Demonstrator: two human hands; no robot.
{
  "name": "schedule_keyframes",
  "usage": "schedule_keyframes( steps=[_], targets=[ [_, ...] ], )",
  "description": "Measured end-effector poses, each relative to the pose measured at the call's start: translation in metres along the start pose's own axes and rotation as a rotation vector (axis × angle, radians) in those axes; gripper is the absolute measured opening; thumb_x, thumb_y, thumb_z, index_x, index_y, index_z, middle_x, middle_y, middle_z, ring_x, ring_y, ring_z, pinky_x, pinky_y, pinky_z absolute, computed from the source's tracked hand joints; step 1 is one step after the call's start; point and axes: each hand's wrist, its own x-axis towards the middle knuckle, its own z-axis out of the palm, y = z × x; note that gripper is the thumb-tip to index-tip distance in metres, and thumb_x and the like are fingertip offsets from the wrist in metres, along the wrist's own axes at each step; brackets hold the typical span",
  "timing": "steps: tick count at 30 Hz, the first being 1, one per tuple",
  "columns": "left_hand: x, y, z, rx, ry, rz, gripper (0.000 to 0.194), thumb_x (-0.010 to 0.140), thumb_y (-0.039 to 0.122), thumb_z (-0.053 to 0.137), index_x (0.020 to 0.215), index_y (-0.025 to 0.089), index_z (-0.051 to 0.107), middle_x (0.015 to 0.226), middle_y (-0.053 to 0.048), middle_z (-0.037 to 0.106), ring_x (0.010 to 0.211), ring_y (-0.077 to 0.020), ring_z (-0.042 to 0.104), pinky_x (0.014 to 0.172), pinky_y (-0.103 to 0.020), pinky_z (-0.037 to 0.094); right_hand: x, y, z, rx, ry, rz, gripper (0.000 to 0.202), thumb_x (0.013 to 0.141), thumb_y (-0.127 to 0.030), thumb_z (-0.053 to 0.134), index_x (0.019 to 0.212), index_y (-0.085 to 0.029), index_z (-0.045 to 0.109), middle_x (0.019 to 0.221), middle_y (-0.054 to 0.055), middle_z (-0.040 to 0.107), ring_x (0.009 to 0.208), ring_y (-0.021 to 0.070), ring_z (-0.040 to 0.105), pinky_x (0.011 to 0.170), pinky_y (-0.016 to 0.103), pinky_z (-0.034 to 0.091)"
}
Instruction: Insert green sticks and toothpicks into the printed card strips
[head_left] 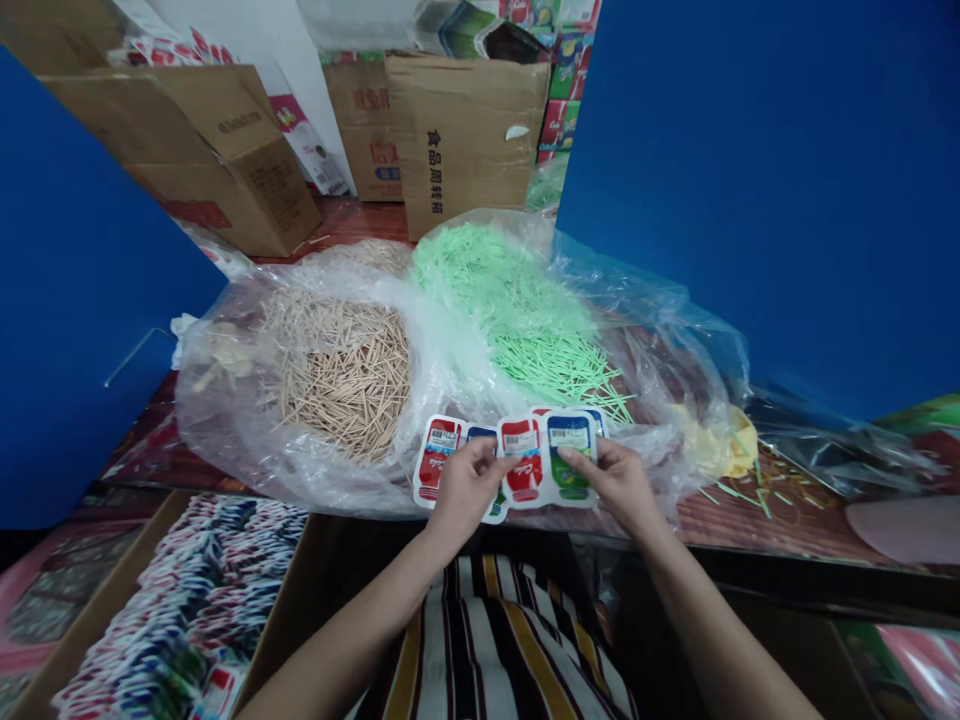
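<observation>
Blue panels wall in a cluttered reddish bench point(750, 515), and just above its near edge hangs a flat strip of small red, blue and green printed sachets point(517, 460), its long axis running left to right. Left hand point(466, 482) has its grip pinched on the strip's middle; right hand point(619, 482) pinches its right end. Behind, on clear plastic sheeting point(675, 330), lie a pile of tan wooden sticks point(341, 375) and a pile of pale green sticks point(517, 310). Brown cardboard boxes point(465, 130) stand farther back.
</observation>
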Motion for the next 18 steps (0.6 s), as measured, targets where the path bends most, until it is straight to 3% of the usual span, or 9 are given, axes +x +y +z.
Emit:
schedule_keyframes(
  steps=[2,4,6,8,10,12,15,18],
  targets=[
    [0.006,0.000,-0.013,0.372,0.090,0.199,0.021,0.073,0.035,0.068,0.086,0.019,0.068,0.068,-0.002,0.065,0.062,-0.0175,0.058,0.064,-0.028,0.043,0.008,0.006,-0.013,-0.292,0.154,-0.074,0.038,0.073,-0.054,0.065,0.073,-0.017,0.063,0.067,0.005,0.067,0.058,0.0205,0.060,0.052,0.030,0.046],
    [0.012,0.000,-0.030,0.725,0.207,0.324,0.016,0.080,0.034,0.061,0.082,0.018,0.065,0.082,-0.007,0.066,0.078,-0.0229,0.059,0.074,-0.032,0.042,0.015,0.012,-0.023,-0.618,0.281,-0.115,0.040,0.076,-0.057,0.058,0.075,-0.017,0.063,0.066,0.006,0.064,0.059,0.0222,0.058,0.054,0.031,0.043],
    [0.015,-0.002,-0.045,1.009,0.289,0.310,0.023,0.081,0.039,0.060,0.085,0.017,0.062,0.091,-0.012,0.064,0.090,-0.0283,0.057,0.079,-0.036,0.042,0.018,0.017,-0.026,-0.839,0.362,-0.118,0.044,0.079,-0.057,0.054,0.089,-0.015,0.063,0.069,0.007,0.064,0.062,0.0239,0.058,0.057,0.033,0.042],
    [0.019,-0.006,-0.055,1.178,0.308,0.212,0.033,0.078,0.044,0.062,0.093,0.014,0.060,0.095,-0.015,0.063,0.095,-0.0308,0.056,0.079,-0.037,0.042,0.018,0.021,-0.025,-0.931,0.414,-0.131,0.053,0.080,-0.057,0.052,0.111,-0.014,0.057,0.079,0.009,0.065,0.065,0.0245,0.059,0.059,0.033,0.042],
    [0.022,-0.012,-0.061,1.237,0.280,0.113,0.042,0.075,0.046,0.066,0.098,0.012,0.058,0.096,-0.015,0.064,0.094,-0.0306,0.058,0.077,-0.035,0.042,0.016,0.022,-0.022,-0.990,0.474,-0.171,0.064,0.080,-0.058,0.051,0.125,-0.013,0.047,0.093,0.012,0.064,0.072,0.0251,0.060,0.060,0.033,0.043],
    [0.026,-0.016,-0.063,1.210,0.251,0.040,0.043,0.073,0.045,0.068,0.100,0.013,0.058,0.091,-0.013,0.066,0.090,-0.0284,0.060,0.074,-0.033,0.042,0.014,0.020,-0.021,-1.087,0.543,-0.250,0.064,0.082,-0.058,0.050,0.128,-0.013,0.046,0.102,0.015,0.061,0.081,0.0274,0.059,0.065,0.035,0.044],
    [0.032,-0.020,-0.067,1.091,0.243,-0.013,0.030,0.073,0.039,0.069,0.091,0.017,0.061,0.082,-0.007,0.069,0.079,-0.0228,0.063,0.068,-0.029,0.040,0.014,0.014,-0.022,-1.180,0.617,-0.435,0.052,0.086,-0.051,0.048,0.121,-0.014,0.054,0.105,0.016,0.058,0.094,0.0306,0.056,0.078,0.041,0.043],
    [0.033,-0.020,-0.073,1.039,0.271,0.028,0.018,0.079,0.036,0.064,0.079,0.018,0.065,0.076,-0.006,0.069,0.071,-0.0200,0.063,0.064,-0.027,0.039,0.017,0.004,-0.017,-1.111,0.580,-0.626,0.036,0.088,-0.040,0.051,0.114,-0.016,0.057,0.104,0.014,0.059,0.098,0.0284,0.055,0.085,0.042,0.043]
  ],
)
